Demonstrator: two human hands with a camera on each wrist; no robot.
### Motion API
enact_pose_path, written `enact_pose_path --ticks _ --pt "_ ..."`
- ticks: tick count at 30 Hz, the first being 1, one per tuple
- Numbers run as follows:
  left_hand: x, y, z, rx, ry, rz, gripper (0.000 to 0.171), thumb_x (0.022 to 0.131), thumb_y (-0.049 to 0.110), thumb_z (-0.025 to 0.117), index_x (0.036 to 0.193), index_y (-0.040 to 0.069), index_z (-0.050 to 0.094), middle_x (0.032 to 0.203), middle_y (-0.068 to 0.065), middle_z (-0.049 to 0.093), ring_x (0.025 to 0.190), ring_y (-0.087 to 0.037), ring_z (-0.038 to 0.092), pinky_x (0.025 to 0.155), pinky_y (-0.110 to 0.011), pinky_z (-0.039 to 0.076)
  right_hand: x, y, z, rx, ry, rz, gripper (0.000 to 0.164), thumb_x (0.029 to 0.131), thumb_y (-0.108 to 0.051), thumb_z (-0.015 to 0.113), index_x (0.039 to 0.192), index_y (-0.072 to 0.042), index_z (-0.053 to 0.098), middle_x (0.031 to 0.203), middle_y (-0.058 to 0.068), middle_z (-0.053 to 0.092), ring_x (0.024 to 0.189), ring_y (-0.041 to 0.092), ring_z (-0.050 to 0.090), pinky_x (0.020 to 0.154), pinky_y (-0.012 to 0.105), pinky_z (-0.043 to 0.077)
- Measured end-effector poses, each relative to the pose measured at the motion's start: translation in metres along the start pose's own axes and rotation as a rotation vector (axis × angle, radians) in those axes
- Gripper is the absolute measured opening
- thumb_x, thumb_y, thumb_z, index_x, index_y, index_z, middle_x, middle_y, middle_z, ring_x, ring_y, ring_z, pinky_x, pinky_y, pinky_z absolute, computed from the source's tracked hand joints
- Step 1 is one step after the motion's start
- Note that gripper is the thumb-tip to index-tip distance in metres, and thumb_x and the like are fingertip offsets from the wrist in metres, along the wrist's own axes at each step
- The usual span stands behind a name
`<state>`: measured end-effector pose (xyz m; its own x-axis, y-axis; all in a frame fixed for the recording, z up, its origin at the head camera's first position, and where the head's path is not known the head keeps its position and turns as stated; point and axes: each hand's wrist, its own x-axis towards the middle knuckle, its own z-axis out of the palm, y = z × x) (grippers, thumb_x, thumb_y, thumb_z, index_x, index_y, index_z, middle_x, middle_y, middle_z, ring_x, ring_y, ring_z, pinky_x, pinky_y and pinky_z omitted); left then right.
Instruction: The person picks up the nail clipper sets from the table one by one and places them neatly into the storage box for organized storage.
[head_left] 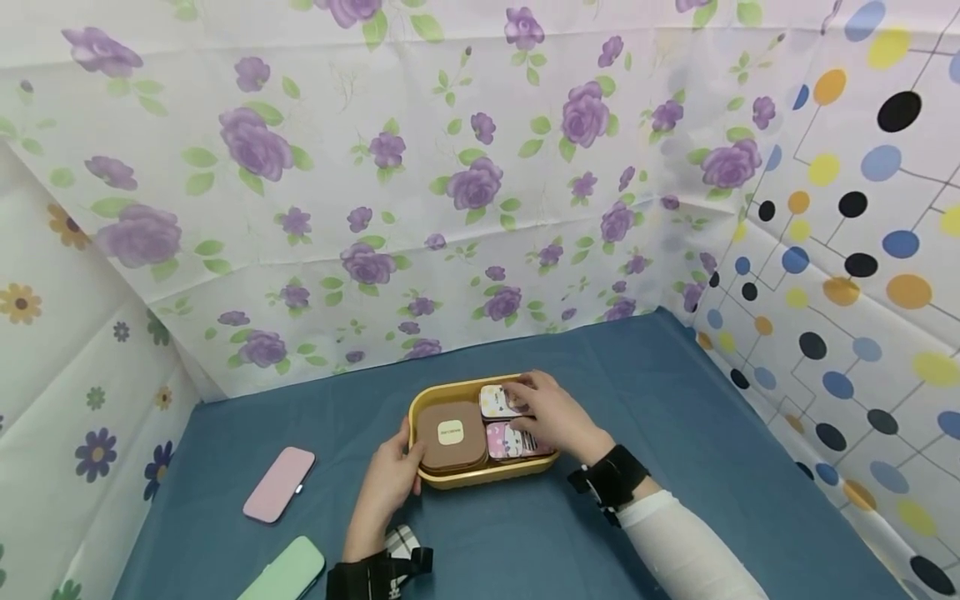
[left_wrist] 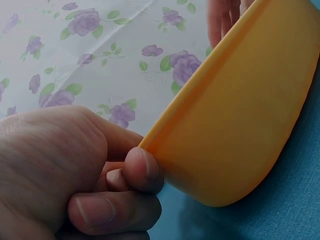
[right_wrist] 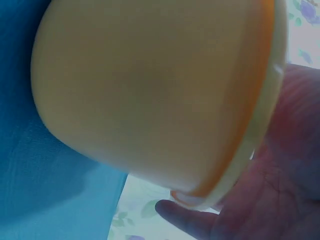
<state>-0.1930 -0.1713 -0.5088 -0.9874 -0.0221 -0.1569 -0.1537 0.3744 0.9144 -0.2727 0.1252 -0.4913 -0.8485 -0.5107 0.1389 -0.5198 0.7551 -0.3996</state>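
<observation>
A yellow oblong basket (head_left: 480,478) stands on the blue cloth. My left hand (head_left: 392,472) grips its left rim, thumb on the inside and fingers outside; the left wrist view shows the curled fingers against the yellow wall (left_wrist: 235,115). In the basket's left part lies a brown square case (head_left: 452,454) with a cream label. To its right are a small white patterned tin (head_left: 493,402) and a pink cartoon tin (head_left: 504,441). My right hand (head_left: 558,417) reaches over the right rim, fingers and thumb around the white tin. In the right wrist view the basket wall hides most of that hand.
On the left of the cloth lie a pink flat case (head_left: 280,485) and a light green case (head_left: 288,571). A checked item (head_left: 402,542) lies partly hidden behind my left wrist. Floral sheets (head_left: 420,183) hang behind, and a dotted sheet (head_left: 862,333) hangs on the right.
</observation>
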Motion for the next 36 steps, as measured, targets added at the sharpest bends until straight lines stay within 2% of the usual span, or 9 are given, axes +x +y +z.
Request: enact_pose_path --ticks 5,9,14,19,24,29,32,34,36 --pt "-0.004 -0.002 0.003 -0.005 0.004 0.019 0.068 0.114 0.020 0.052 0.170 0.001 0.019 0.049 -0.007 0.055 0.035 -0.015 0.038 0.037 -0.029 0.030 -0.015 0.006 -0.001 0.137 0.062 0.051 0.073 0.102 -0.031 0.077 0.165 -0.016 0.044 0.161 0.019 0.044 0.153 0.041 0.036 0.116 0.060 0.040" --pt "-0.004 -0.004 0.005 0.004 0.016 0.006 0.068 0.113 0.020 0.053 0.170 0.001 0.021 0.049 -0.006 0.054 0.035 -0.015 0.039 0.038 -0.029 0.031 -0.032 0.012 0.001 0.277 0.137 0.167 0.079 0.104 -0.035 0.073 0.169 -0.012 0.035 0.165 0.025 0.037 0.156 0.048 0.026 0.118 0.070 0.031" --pt "-0.003 -0.004 0.004 0.009 0.035 -0.015 0.068 0.112 0.021 0.055 0.170 0.005 0.024 0.049 -0.005 0.054 0.036 -0.014 0.038 0.039 -0.029 0.031 -0.047 0.023 0.007 0.471 0.130 0.348 0.075 0.103 -0.041 0.073 0.164 -0.010 0.041 0.158 0.024 0.048 0.146 0.045 0.045 0.113 0.065 0.040" --pt "-0.003 -0.004 0.004 0.010 0.048 -0.009 0.068 0.112 0.022 0.056 0.170 0.005 0.026 0.049 -0.006 0.054 0.035 -0.013 0.036 0.039 -0.029 0.031 -0.050 0.036 0.017 0.700 0.070 0.439 0.075 0.100 -0.049 0.076 0.154 -0.012 0.039 0.148 0.020 0.056 0.133 0.034 0.058 0.105 0.050 0.050" --pt "-0.004 -0.005 0.007 0.015 0.035 -0.017 0.068 0.112 0.022 0.056 0.170 0.006 0.025 0.049 -0.005 0.055 0.036 -0.013 0.038 0.039 -0.029 0.031 -0.059 0.052 0.023 0.785 -0.019 0.444 0.065 0.101 -0.049 0.074 0.144 -0.011 0.045 0.135 0.014 0.059 0.121 0.026 0.058 0.097 0.040 0.045" --pt "-0.004 -0.004 0.005 0.012 0.044 -0.018 0.068 0.112 0.022 0.056 0.170 0.005 0.025 0.050 -0.006 0.055 0.036 -0.014 0.038 0.039 -0.029 0.031 -0.064 0.065 0.021 0.824 -0.100 0.384 0.048 0.105 -0.048 0.068 0.136 -0.013 0.058 0.125 0.006 0.062 0.116 0.022 0.055 0.102 0.042 0.039" --pt "-0.003 -0.002 0.003 0.035 0.050 -0.004 0.068 0.112 0.023 0.056 0.170 0.005 0.025 0.050 -0.006 0.056 0.036 -0.014 0.039 0.039 -0.029 0.031 -0.063 0.069 0.019 0.822 -0.117 0.330 0.040 0.106 -0.047 0.066 0.129 -0.014 0.066 0.123 0.007 0.064 0.115 0.025 0.055 0.101 0.043 0.038" --pt "-0.001 -0.001 0.002 0.057 0.050 0.002 0.069 0.112 0.023 0.057 0.170 0.004 0.025 0.050 -0.006 0.056 0.036 -0.015 0.040 0.039 -0.029 0.031 -0.062 0.071 0.019 0.829 -0.112 0.311 0.035 0.106 -0.046 0.066 0.121 -0.014 0.071 0.127 0.008 0.064 0.119 0.028 0.054 0.101 0.046 0.038" --pt "0.001 0.000 0.002 0.086 0.050 0.003 0.069 0.112 0.024 0.057 0.170 0.004 0.026 0.050 -0.006 0.057 0.037 -0.015 0.041 0.039 -0.029 0.031 -0.061 0.073 0.020 0.833 -0.104 0.311 0.033 0.105 -0.046 0.068 0.110 -0.014 0.073 0.140 0.010 0.063 0.132 0.032 0.052 0.109 0.050 0.037"
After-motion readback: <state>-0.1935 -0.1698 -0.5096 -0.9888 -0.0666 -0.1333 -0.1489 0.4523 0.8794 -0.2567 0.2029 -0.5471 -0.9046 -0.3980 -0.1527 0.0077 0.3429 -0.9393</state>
